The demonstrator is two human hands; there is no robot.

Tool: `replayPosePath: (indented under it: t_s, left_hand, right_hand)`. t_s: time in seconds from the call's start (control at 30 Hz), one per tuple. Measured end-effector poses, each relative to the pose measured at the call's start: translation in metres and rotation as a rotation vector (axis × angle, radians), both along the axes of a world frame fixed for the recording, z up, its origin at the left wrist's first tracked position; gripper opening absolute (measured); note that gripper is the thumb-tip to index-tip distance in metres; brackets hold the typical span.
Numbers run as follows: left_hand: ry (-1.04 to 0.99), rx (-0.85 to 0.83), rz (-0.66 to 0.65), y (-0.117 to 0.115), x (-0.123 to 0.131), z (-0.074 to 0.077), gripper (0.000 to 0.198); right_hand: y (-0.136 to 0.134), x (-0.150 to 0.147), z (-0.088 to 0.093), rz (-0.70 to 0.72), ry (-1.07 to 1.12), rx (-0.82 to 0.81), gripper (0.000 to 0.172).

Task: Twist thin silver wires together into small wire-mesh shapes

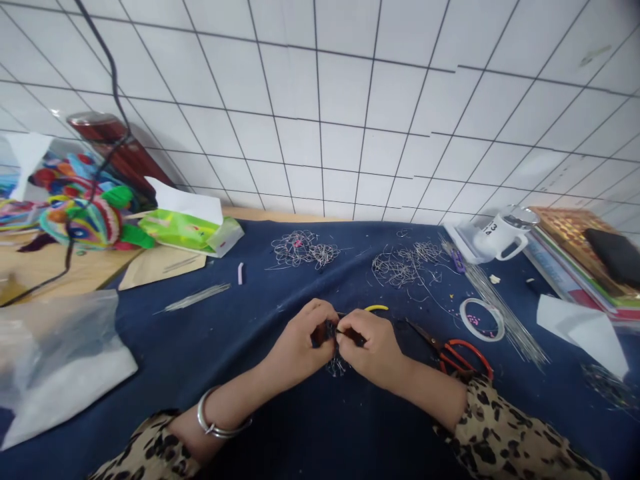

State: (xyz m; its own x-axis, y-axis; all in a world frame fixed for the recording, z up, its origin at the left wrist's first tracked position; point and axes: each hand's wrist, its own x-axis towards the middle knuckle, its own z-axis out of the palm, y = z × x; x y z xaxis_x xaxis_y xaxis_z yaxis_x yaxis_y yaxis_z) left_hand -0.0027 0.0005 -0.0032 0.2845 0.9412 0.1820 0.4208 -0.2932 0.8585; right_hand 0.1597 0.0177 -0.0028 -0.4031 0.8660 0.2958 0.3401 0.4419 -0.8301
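Close together over the middle of the dark blue cloth, my left hand [311, 337] and my right hand [371, 343] meet at the fingertips. Both are closed in a pinch on thin wire; its exact shape is mostly hidden by the fingers. A small bunch of fine wire [337, 366] shows just below and between them. Behind the right hand, part of a curved yellow handle [376, 308] sticks out. To the right lie scissors with red-orange handles [463, 357]. A silver bangle [204, 413] circles my left wrist.
Two tangled wire heaps [305, 251] [400, 265] lie farther back. On the right are a white ring with pink beads [465, 320], long straight wires [510, 320] and a white mug [505, 235]. A plastic bag [75, 367] and a green tissue pack [183, 228] are left.
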Motion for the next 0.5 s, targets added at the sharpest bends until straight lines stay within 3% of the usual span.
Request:
replayPosePath:
  t_s: [0.1, 0.27, 0.5]
  left_hand:
    - [-0.048, 0.133, 0.032, -0.001, 0.0, -0.003, 0.02]
    - [-0.028, 0.389, -0.015, -0.001, -0.004, -0.004, 0.024]
    - [0.068, 0.376, -0.155, 0.007, -0.011, -0.008, 0.028]
  right_hand:
    - [0.001, 0.001, 0.003, -0.012, -0.032, 0.009, 0.01]
    - [0.006, 0.004, 0.007, 0.011, 0.005, -0.17, 0.007]
    - [0.006, 0.005, 0.006, 0.079, 0.08, -0.36, 0.006]
